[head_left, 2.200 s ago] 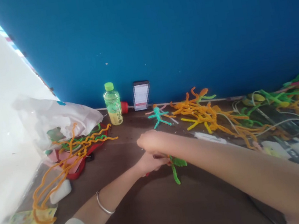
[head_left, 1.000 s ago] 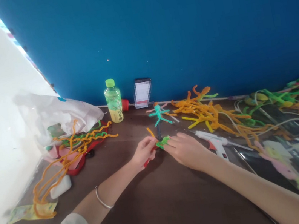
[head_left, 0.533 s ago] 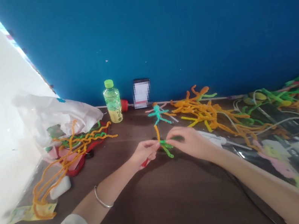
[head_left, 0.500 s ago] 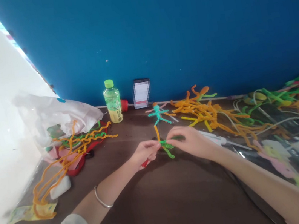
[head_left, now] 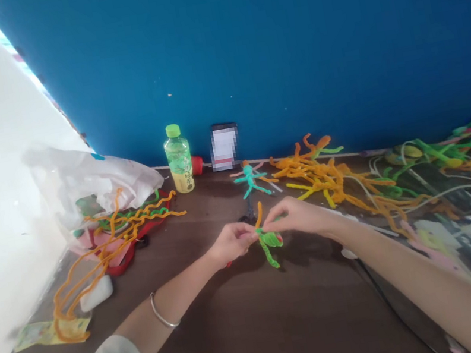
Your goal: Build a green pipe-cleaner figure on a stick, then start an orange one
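Observation:
A small green pipe-cleaner figure (head_left: 270, 243) with an orange stem sticking up hangs between my hands, just above the brown table. My left hand (head_left: 234, 242) pinches it from the left with thumb and forefinger; something red shows under that palm, too hidden to name. From the right, the fingertips of my right hand (head_left: 294, 216) are closed on its top. A red spot marks the rounded green part. Beyond my hands lies a turquoise pipe-cleaner figure (head_left: 249, 181) with pink and orange limbs.
A green-capped drink bottle (head_left: 179, 162) stands at the back beside a propped phone (head_left: 224, 147). Orange pipe-cleaner pieces (head_left: 330, 175) pile up at the right, with cables and more coloured pieces beyond. Wavy orange pipe cleaners (head_left: 96, 263) and a white plastic bag (head_left: 113, 176) lie left.
The green figure has turned in my fingers and sits slightly lower, so its rounded part and red spot now show. Its orange stem leans right. Both hands have stayed nearly in place.

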Motion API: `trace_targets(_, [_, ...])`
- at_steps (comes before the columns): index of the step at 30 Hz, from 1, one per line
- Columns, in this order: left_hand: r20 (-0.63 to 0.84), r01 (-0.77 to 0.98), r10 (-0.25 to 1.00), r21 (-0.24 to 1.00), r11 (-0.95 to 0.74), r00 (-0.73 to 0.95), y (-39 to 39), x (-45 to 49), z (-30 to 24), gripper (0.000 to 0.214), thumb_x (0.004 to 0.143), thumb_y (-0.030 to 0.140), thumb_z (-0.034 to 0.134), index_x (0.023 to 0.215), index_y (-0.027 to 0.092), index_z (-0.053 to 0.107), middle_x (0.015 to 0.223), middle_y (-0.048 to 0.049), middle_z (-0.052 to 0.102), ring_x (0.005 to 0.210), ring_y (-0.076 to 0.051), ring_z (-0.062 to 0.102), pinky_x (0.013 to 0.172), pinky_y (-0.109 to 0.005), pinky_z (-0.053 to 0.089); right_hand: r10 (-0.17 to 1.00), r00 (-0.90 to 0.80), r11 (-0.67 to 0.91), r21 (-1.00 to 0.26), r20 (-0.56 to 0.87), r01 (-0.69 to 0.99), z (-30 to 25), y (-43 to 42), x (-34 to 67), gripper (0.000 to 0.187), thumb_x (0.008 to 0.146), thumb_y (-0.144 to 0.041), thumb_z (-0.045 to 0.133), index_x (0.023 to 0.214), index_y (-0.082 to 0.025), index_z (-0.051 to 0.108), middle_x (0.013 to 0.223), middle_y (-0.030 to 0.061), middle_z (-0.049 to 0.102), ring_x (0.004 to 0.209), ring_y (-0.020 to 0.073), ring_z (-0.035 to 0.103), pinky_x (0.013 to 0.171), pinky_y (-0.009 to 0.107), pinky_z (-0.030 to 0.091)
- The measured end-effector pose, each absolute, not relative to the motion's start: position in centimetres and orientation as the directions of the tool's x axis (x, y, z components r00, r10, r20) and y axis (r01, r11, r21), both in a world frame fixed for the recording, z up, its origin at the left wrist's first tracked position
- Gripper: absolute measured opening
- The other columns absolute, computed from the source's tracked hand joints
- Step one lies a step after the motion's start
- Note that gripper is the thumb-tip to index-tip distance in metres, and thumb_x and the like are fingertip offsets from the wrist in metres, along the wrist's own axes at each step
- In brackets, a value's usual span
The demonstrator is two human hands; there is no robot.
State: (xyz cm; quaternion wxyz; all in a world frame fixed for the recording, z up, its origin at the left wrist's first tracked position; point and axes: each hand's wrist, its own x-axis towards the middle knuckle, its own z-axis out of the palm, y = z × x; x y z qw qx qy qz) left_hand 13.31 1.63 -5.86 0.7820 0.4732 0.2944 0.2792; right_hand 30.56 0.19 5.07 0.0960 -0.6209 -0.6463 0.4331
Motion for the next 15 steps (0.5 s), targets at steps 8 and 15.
trace_targets(8, [-0.145, -0.187, 0.634, 0.885, 0.426, 0.76, 1.7, 12.7, -5.2, 0.034, 0.057, 0.038, 0.072, 0.072, 0.009, 0.063, 0.042, 0.0075, 0.039, 0.035, 0.0, 0.025, 0.037, -0.019, 0.014, 0.756, -0.429, -0.013, -0.666, -0.495, 0.745, 5.1, 1.5, 31.7, 0.038, 0.065, -0.048, 0.059, 0.08, -0.015, 0.07, 0.079, 0.005, 0.068, 0.073, 0.0184, 0.058, 0.065, 0.025, 0.039])
trace_targets(15, [-0.155, -0.073, 0.535, 0.922, 0.38, 0.83, 1.3, 12.0, -3.9, 0.028, 0.056, 0.034, 0.073, 0.069, 0.009, 0.068, 0.042, 0.0051, 0.039, 0.038, -0.001, 0.025, 0.039, -0.02, 0.016, 0.525, -0.511, 0.203, -0.484, -0.68, 0.851, 5.3, 5.1, 31.1, 0.024, 0.06, -0.035, 0.064, 0.076, -0.018, 0.07, 0.074, -0.0001, 0.068, 0.066, 0.0141, 0.057, 0.058, 0.021, 0.038])
